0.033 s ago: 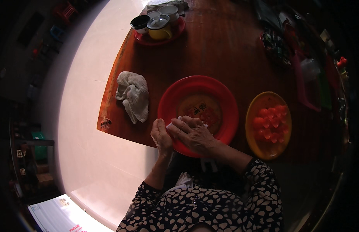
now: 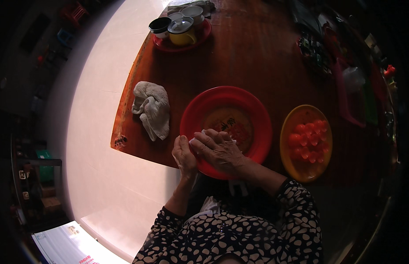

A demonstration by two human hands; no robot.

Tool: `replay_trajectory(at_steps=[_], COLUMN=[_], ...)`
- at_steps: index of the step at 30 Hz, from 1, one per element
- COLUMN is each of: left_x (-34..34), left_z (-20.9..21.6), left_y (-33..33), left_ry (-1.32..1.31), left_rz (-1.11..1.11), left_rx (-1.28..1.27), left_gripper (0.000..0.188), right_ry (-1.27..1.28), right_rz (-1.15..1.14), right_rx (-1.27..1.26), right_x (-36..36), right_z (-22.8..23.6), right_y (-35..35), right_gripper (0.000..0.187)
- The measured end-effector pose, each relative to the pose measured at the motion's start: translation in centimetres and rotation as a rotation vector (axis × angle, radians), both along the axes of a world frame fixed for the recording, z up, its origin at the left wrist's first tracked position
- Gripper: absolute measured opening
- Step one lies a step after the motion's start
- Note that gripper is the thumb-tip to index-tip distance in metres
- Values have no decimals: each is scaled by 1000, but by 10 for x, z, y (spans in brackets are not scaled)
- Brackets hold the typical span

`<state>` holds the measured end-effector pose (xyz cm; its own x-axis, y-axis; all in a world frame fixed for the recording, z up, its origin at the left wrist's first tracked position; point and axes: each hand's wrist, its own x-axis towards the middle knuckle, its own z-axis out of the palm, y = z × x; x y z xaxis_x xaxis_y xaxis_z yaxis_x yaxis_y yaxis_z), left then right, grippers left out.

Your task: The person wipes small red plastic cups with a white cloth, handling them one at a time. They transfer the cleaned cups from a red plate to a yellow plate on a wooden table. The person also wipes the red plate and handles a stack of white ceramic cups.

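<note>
A round red plate [image 2: 256, 132] with a printed pattern at its centre lies at the table's near edge. My left hand [image 2: 185, 157] grips the plate's left rim, thumb up along the edge. Fingers bent over a white cloth [image 2: 206, 131], or perhaps a tissue, my right hand [image 2: 222, 152] presses it onto the plate's near left inside. Only bits of the white piece show around the fingers. To the right, a yellow oval plate [image 2: 306, 172] bears several shiny orange-red round pieces [image 2: 309, 141]. A crumpled pale towel [image 2: 154, 110] rests left of the red plate.
At the table's far left, a red tray [image 2: 205, 35] carries a yellow lidded mug [image 2: 181, 31] and several cups. Dark packages and a pink basket [image 2: 347, 97] line the right side. The wooden table's [image 2: 253, 57] left edge drops to a pale floor [image 2: 99, 110].
</note>
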<state>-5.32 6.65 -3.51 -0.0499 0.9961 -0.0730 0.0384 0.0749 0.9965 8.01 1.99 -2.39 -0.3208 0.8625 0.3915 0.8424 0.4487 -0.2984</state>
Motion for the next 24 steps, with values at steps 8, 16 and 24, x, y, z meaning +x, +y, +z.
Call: replay_trajectory(at_steps=[8,16,24], left_x=[2,5,5], left_z=[-2,-1,-5], left_y=[-4,-5,-2], left_ry=[-24,62,29], left_rz=[7,53,80], left_rx=[22,56,58], left_gripper=[32,32,33], right_ry=[-94,-233,-179], right_rz=[-163,-519,-896], right_rx=[92,81,-193], right_x=[15,58,58], right_z=[-17,-28,-27], right_y=[48,51,10], right_gripper=[60,56,63])
